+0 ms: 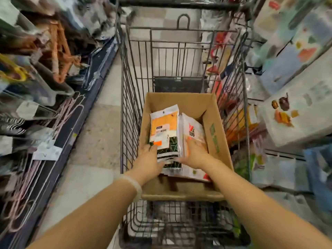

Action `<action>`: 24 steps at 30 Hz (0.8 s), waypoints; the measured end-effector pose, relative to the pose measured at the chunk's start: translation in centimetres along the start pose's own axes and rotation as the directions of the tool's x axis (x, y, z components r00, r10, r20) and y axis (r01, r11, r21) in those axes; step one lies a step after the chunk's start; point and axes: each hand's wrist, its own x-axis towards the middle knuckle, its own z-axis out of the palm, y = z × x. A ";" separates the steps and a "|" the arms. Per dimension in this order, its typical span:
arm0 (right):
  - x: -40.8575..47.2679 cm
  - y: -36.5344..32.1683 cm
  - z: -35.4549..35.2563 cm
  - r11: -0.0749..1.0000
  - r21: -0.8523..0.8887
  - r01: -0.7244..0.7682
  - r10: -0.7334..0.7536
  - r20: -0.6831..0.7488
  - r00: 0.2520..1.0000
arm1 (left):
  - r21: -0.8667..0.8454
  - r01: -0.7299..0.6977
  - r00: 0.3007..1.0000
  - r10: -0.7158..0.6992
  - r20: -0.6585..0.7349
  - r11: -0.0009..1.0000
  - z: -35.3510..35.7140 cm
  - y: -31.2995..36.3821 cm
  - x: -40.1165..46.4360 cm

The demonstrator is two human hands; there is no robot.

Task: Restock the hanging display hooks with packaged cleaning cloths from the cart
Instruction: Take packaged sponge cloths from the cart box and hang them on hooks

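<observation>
Left hand point(150, 155), fingers spread narrow and fairly straight, pressing on the lower edge of an orange-and-green cloth pack point(163, 130) at centre frame; whether the thumb hooks under cannot be told. Right hand point(195, 153), fingers laid against the side of a stack of white-and-orange packs point(193, 133) standing just right of the first pack, with the curl of the fingers blurred. Both packs touching each other, tilted, inside an open cardboard box point(218, 141). More packs point(197, 174) lying flat beneath the wrists at the near end of the box. A pale bracelet point(133, 184) round the left wrist.

Box seated in a wire cart point(129, 123) that fills the middle of the frame, its tall mesh sides closing in both flanks of the box and its dark handle bar point(179, 5) crossing the top. A folded dark flap point(179, 85) just beyond the far box wall.

At left, hanging bundles of hangers, orange ones point(59, 51) upper left and pink wire ones point(27, 186) lower left, all blurred. At right, pale boxed goods point(296, 114), also blurred. Speckled floor point(95, 141) between cart and left shelf.
</observation>
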 end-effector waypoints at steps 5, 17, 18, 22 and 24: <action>6.1 0.3 1.2 0.934 0.347 -0.082 0.090 -0.007 0.996 | -0.414 0.149 0.981 -0.188 -0.055 0.898 1.6 0.5 5.3; 12.4 -0.7 3.8 0.701 0.675 -0.230 0.249 0.071 0.966 | -0.384 0.325 0.943 -0.264 0.203 0.864 4.1 -1.7 10.6; 12.5 -0.6 4.0 0.685 0.694 -0.223 0.244 0.071 0.967 | -0.383 0.333 0.938 -0.263 0.224 0.862 4.2 -1.8 10.9; 12.8 -0.7 4.6 0.631 0.727 -0.271 0.274 0.118 0.954 | -0.357 0.370 0.925 -0.302 0.232 0.858 4.3 -1.9 11.4; 12.8 -0.7 4.7 0.598 0.751 -0.279 0.296 0.116 0.948 | -0.358 0.388 0.920 -0.331 0.210 0.849 3.9 -1.5 11.5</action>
